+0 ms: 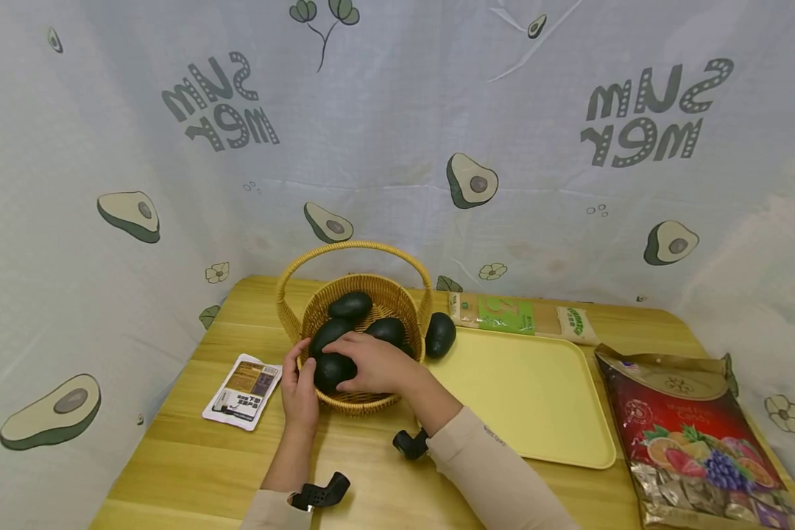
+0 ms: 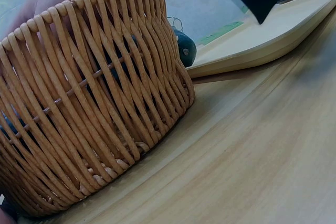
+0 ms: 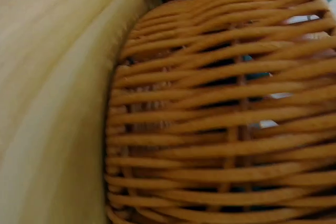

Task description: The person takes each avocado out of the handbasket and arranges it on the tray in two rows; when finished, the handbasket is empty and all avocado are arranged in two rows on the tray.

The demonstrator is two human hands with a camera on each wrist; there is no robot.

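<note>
A wicker basket (image 1: 364, 406) with a tall arched handle (image 1: 354, 244) stands near the table's far left, several dark green avocados (image 1: 351, 305) inside. My right hand (image 1: 380, 364) reaches over the rim and holds the front avocado (image 1: 332, 372) under its curled fingers. Against the basket's left front side, my left hand (image 1: 300, 397) grips the rim, its thumb near the same avocado. One more avocado (image 1: 440, 336) lies outside, between the basket and the yellow tray (image 1: 526, 397). Both wrist views are mostly filled by the basket's woven wall (image 2: 100, 87), which hides much of the hands.
Left of the basket lies a small white-edged packet (image 1: 243, 391). A long flat package (image 1: 520, 316) lies behind the tray. At the right edge is a large red candy bag (image 1: 698, 442). A printed curtain (image 1: 397, 132) hangs around the table.
</note>
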